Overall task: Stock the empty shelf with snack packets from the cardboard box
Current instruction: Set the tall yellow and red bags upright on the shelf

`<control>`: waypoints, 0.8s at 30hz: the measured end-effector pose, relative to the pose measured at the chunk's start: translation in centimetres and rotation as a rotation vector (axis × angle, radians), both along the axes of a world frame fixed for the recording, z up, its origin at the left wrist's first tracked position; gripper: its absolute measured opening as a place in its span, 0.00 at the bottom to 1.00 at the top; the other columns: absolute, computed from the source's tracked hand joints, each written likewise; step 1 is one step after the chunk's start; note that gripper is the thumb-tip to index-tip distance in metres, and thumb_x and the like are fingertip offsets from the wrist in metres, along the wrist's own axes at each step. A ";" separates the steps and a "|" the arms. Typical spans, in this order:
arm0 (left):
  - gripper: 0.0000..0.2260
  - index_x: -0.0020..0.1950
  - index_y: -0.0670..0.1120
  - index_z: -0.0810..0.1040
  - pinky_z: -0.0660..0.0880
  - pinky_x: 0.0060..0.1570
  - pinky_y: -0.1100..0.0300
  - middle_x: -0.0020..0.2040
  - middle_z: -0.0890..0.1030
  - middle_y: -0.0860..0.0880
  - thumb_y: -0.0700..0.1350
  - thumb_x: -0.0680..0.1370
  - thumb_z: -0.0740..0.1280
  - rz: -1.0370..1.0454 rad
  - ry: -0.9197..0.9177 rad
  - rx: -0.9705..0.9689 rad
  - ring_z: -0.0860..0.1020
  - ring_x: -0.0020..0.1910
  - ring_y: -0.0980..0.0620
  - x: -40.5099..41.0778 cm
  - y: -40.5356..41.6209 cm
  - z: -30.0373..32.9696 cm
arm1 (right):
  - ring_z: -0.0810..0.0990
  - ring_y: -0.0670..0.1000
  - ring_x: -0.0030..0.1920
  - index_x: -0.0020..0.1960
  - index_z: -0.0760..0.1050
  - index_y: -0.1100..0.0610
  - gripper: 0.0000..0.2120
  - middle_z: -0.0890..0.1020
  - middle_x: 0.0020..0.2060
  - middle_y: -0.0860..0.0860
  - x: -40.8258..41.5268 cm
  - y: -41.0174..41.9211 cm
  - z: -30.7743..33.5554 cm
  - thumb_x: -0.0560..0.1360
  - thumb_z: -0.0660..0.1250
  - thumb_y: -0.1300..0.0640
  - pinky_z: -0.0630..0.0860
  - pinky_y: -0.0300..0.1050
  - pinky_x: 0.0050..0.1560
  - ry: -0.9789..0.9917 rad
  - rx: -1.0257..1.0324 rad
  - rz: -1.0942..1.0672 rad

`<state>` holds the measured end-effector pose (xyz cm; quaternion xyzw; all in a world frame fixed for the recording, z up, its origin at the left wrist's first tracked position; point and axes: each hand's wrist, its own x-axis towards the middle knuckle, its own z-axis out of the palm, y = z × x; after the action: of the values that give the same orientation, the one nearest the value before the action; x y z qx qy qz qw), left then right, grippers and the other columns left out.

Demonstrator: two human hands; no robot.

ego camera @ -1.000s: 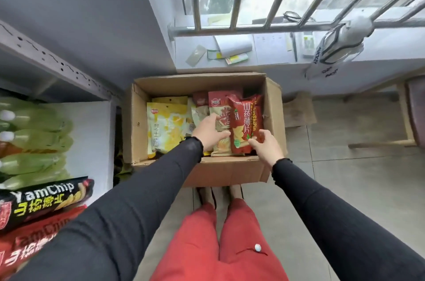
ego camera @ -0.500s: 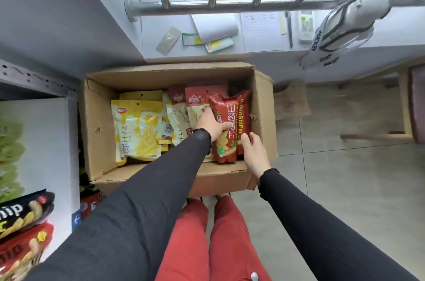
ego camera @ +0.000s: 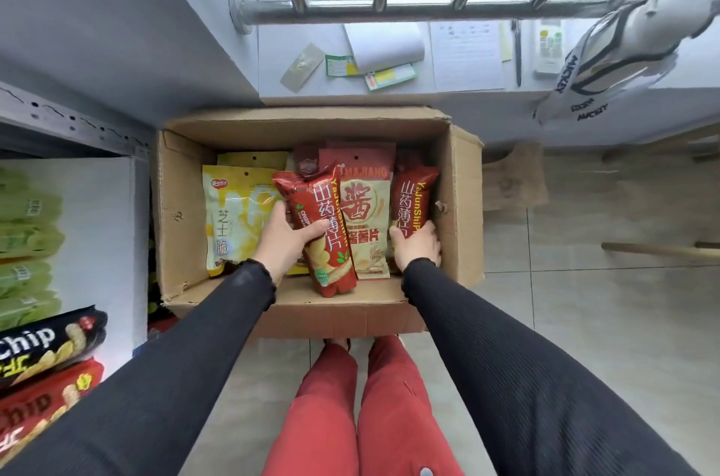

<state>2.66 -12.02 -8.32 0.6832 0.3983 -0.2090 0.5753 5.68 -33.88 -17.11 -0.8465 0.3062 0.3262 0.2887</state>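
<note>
Box top: the cardboard box (ego camera: 311,314) is open upward, flaps out of the way, nothing over it.
Box left side: bare floor of the box between its left wall and the yellow packet (ego camera: 230,218).
Box right side: the right hand (ego camera: 417,247) and its red packet (ego camera: 413,199) stand close against the right wall.
Box middle: the left hand (ego camera: 282,241) with a tilted red packet (ego camera: 323,234) overlaps the beige packet (ego camera: 366,222).
Behind the box: window ledge (ego camera: 459,62) and metal bars (ego camera: 428,4) stand close above the far wall.
Left: the shelf frame (ego camera: 74,123) and stocked packets (ego camera: 43,351) stand beside the box.
Right: open tiled floor (ego camera: 604,319).
</note>
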 end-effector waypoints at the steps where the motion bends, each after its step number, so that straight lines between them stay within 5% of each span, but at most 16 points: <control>1: 0.24 0.66 0.48 0.71 0.79 0.55 0.53 0.59 0.82 0.52 0.44 0.74 0.78 0.010 -0.011 0.001 0.81 0.54 0.56 -0.2 0.1 0.1 | 0.74 0.62 0.69 0.75 0.60 0.59 0.36 0.74 0.68 0.60 0.2 -0.2 -0.5 0.76 0.70 0.42 0.69 0.60 0.70 0.008 0.001 0.006; 9: 0.26 0.67 0.49 0.70 0.78 0.56 0.54 0.60 0.81 0.52 0.45 0.74 0.78 0.076 -0.097 -0.003 0.80 0.57 0.55 -1.4 0.1 2.1 | 0.82 0.58 0.59 0.68 0.61 0.52 0.28 0.80 0.62 0.55 0.9 -0.6 1.5 0.76 0.73 0.52 0.79 0.61 0.62 -0.054 0.178 -0.062; 17: 0.26 0.67 0.50 0.67 0.73 0.46 0.66 0.56 0.79 0.55 0.43 0.75 0.77 0.232 -0.250 0.055 0.77 0.52 0.62 -4.0 3.2 11.9 | 0.85 0.50 0.54 0.72 0.65 0.52 0.28 0.81 0.62 0.51 0.4 2.3 15.1 0.77 0.73 0.51 0.84 0.50 0.53 -0.145 0.752 -0.016; 21: 0.25 0.66 0.51 0.71 0.77 0.56 0.59 0.59 0.82 0.55 0.45 0.73 0.78 0.352 -0.383 0.157 0.81 0.57 0.58 -8.0 6.6 19.2 | 0.85 0.52 0.55 0.71 0.70 0.54 0.23 0.84 0.60 0.54 0.1 6.9 22.8 0.78 0.71 0.52 0.83 0.47 0.48 -0.110 1.006 0.116; 24: 0.26 0.65 0.52 0.72 0.79 0.61 0.51 0.60 0.83 0.53 0.49 0.72 0.80 0.471 -0.481 0.212 0.82 0.58 0.56 -12.6 9.1 25.1 | 0.84 0.53 0.59 0.69 0.72 0.53 0.19 0.84 0.61 0.53 -1.6 11.8 28.3 0.80 0.69 0.51 0.82 0.51 0.55 -0.072 1.165 0.238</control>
<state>-9.98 -2.91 16.78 0.6581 0.4175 0.1390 0.6109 4.12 -22.05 11.24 -0.5877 -0.0302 0.4415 0.6774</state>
